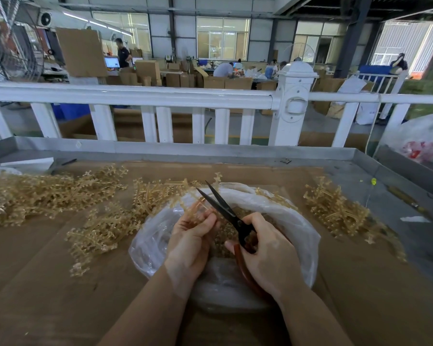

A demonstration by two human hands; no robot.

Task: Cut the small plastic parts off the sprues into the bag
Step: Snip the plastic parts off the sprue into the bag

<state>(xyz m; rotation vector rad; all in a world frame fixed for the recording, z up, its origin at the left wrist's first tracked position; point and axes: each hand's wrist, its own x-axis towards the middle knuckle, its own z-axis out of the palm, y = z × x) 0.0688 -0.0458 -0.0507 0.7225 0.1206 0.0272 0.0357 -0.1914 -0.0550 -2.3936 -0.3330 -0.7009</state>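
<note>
We pinch a translucent amber plastic sprue (195, 208) in our left hand (190, 243), directly over the open clear plastic bag (303, 236), so cut parts fall inside. Our right hand (265, 253) grips the black-bladed scissors (223, 211), blades parted. At nine o'clock waits a heap of amber sprues (48, 193).

Amber translucent sprues (48, 196); black-bladed scissors (223, 208), reddish-brown handles; clear bag (303, 236); brown cardboard (60, 283).

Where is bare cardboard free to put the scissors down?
Bare cardboard lies near-left, below the sprue piles. A narrower patch sits right of the bag, below the right pile. The far strip beyond the bag is crowded.
</note>
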